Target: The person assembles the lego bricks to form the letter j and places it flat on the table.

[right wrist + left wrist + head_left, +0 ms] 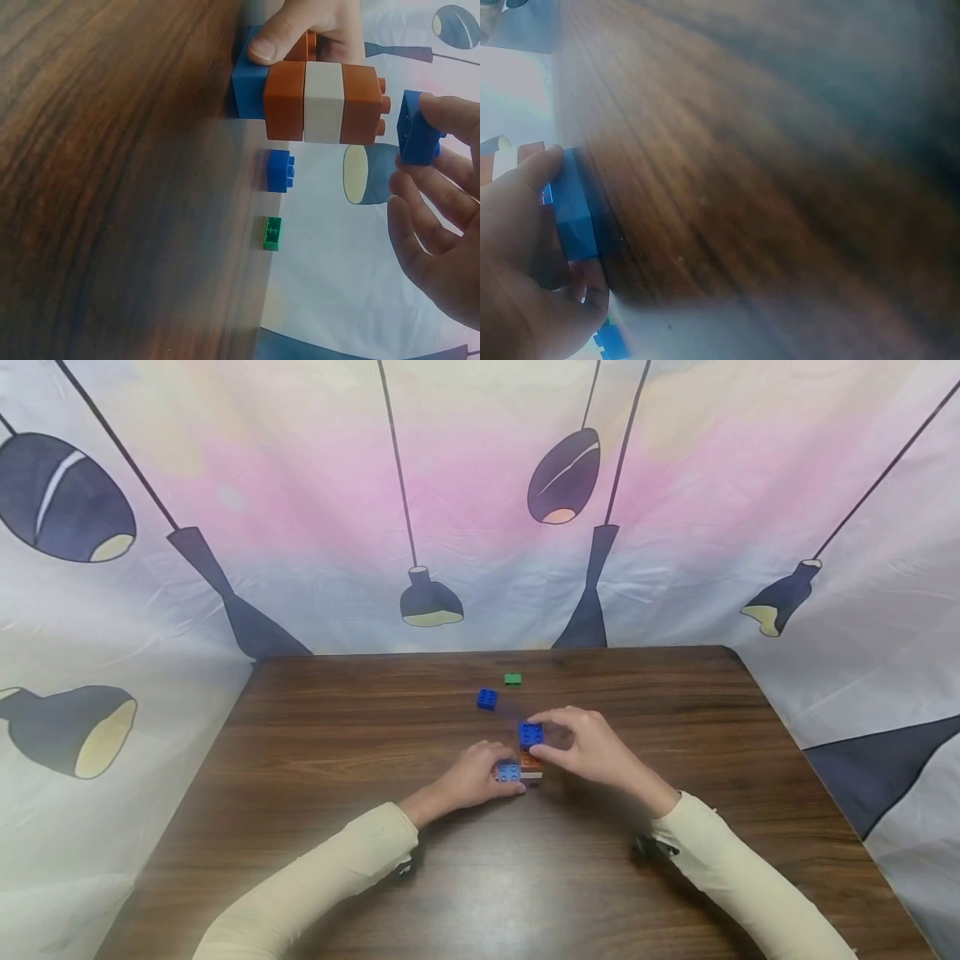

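Observation:
A small tower of building bricks stands on the table: an orange brick [285, 101], a white brick [324, 103] and another orange brick [361, 103] rise from one end of a light blue base brick [509, 773]. My left hand [474, 774] grips the base from the left, thumb on its near side; in the left wrist view the fingers also wrap the blue base [576, 206]. Between thumb and fingertips, my right hand [592, 747] pinches a dark blue brick [418, 129]. A narrow gap separates that brick from the top orange studs in the right wrist view.
Beyond the tower, a loose blue brick [487, 699] lies on the brown wooden table [337, 718]. Farther back is a small green brick [513, 679]. A curtain [322, 527] printed with lamps hangs behind the table's far edge.

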A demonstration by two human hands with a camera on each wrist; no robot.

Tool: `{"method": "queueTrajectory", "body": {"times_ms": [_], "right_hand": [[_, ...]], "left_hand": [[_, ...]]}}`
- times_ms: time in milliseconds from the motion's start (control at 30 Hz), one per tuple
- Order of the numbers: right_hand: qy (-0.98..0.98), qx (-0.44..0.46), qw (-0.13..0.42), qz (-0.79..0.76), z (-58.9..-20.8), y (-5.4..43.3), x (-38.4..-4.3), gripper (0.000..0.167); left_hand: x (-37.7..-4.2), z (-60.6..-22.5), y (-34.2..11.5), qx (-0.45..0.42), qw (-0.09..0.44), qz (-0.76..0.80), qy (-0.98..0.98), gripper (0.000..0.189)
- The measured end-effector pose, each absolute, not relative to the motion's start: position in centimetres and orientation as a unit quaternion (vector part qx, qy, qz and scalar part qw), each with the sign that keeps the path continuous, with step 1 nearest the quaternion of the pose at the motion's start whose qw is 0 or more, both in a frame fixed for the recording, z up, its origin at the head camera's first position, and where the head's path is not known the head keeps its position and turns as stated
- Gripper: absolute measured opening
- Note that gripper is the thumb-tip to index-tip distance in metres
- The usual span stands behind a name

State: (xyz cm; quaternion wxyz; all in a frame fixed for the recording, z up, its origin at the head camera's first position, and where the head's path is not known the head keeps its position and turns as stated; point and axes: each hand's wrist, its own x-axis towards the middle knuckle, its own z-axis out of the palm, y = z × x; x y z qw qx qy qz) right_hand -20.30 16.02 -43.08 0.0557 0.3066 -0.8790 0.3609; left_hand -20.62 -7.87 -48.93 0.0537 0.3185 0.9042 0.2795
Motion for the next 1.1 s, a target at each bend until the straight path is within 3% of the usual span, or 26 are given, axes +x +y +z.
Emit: {"method": "queueTrajectory", "body": {"times_ms": [1100], "right_hand": [[-0.880, 0.309, 0.038, 0.358, -44.1, 16.2, -19.1, 0.037]], "left_hand": [[-20.8, -49.2, -7.8, 0.325, 0.040, 0.267, 0.906, 0.044]]}}
